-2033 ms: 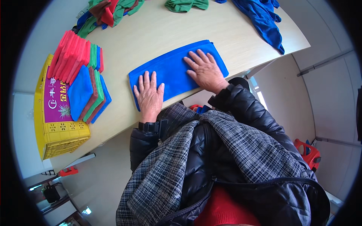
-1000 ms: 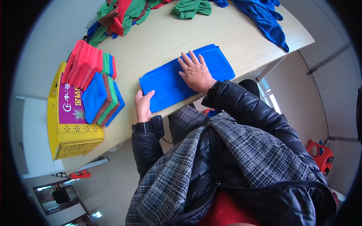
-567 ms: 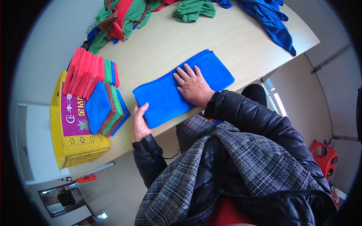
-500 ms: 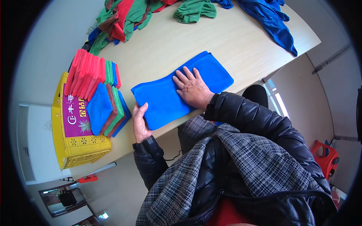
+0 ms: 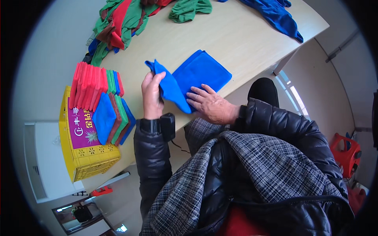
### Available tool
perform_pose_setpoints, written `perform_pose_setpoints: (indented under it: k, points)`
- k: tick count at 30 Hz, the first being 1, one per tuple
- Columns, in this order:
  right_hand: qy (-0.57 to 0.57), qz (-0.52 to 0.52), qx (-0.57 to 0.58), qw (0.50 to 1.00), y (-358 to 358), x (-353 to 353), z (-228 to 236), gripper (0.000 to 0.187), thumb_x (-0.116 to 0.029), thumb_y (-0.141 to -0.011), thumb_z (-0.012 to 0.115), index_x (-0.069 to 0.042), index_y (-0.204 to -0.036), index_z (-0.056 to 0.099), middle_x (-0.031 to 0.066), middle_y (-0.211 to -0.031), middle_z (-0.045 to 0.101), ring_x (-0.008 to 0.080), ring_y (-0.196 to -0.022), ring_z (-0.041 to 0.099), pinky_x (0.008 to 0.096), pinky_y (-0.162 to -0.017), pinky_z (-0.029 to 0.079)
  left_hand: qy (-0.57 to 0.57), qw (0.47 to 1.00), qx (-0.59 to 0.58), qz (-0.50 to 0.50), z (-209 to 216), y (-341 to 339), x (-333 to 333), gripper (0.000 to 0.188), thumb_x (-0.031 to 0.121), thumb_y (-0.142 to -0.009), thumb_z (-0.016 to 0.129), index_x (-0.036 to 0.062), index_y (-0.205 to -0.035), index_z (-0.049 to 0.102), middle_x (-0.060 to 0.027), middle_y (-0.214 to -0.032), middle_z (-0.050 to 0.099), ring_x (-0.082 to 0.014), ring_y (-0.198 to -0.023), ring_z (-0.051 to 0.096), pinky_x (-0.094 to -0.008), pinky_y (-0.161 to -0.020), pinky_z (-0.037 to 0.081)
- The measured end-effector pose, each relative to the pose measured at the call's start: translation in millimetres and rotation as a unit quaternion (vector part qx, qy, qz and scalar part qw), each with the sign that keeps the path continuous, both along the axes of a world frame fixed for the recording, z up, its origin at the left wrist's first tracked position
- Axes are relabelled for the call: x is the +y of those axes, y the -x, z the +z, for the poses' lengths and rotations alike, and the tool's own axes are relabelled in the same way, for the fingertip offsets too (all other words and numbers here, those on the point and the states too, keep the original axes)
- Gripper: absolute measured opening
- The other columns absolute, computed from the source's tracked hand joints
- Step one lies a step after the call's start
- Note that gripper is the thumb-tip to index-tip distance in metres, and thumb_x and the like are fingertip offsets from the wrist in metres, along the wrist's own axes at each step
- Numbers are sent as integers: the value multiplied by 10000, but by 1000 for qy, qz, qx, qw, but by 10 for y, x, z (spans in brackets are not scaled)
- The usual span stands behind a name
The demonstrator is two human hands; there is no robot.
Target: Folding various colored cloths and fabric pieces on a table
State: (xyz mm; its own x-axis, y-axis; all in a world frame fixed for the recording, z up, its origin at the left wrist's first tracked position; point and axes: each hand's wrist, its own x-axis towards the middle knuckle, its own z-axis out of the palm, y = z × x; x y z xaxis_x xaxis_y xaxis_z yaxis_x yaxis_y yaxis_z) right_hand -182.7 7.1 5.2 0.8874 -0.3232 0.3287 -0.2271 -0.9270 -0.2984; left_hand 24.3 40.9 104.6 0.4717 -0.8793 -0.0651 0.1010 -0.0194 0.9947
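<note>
A blue towel [image 5: 206, 70] lies part-folded on the light wooden table [image 5: 252, 55], its left portion lifted off the surface. My left hand [image 5: 152, 94] grips that raised end between thumb and fingers, tilting it up and over toward the right. Fingers apart, my right hand [image 5: 212, 104] rests on the towel's near edge, by the fold line. To the left of my left hand, folded blue, brown and green cloths [image 5: 112, 118] stand on edge, with a row of folded red cloths [image 5: 87, 84] behind them.
A yellow plastic crate [image 5: 94, 157] with a purple panel holds the folded cloths at the table's left end. Loose green, red and brown cloths [image 5: 122, 29] are heaped at the far left. A crumpled green cloth [image 5: 191, 10] and blue cloth [image 5: 271, 17] lie farther back.
My left hand has lifted the towel's left end and carried it up and rightward. My right hand has slid down to the towel's near edge. The view has shifted slightly.
</note>
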Motion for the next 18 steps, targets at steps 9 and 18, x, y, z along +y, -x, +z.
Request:
perform_pose_setpoints:
  k: [9, 18]
  points:
    - [59, 81, 7, 995, 297, -33, -205, 640, -343, -901, 656, -69, -1448, 468, 157, -1512, 446, 328, -1428, 393, 538, -1205, 235, -120, 975, -180, -57, -474, 530, -865, 158, 171, -857, 697, 70, -802, 589, 7, -707, 599, -119, -566, 588, -288, -480, 468]
    - [34, 79, 28, 996, 327, 15, -345, 517, -282, -948, 533, -77, -1422, 497, 139, -1492, 471, 293, -1424, 404, 525, -1225, 200, -140, 863, -483, -38, -825, 746, -1139, 271, 210, -785, 712, -19, -775, 569, -115, -707, 637, -206, -577, 616, -377, -537, 507]
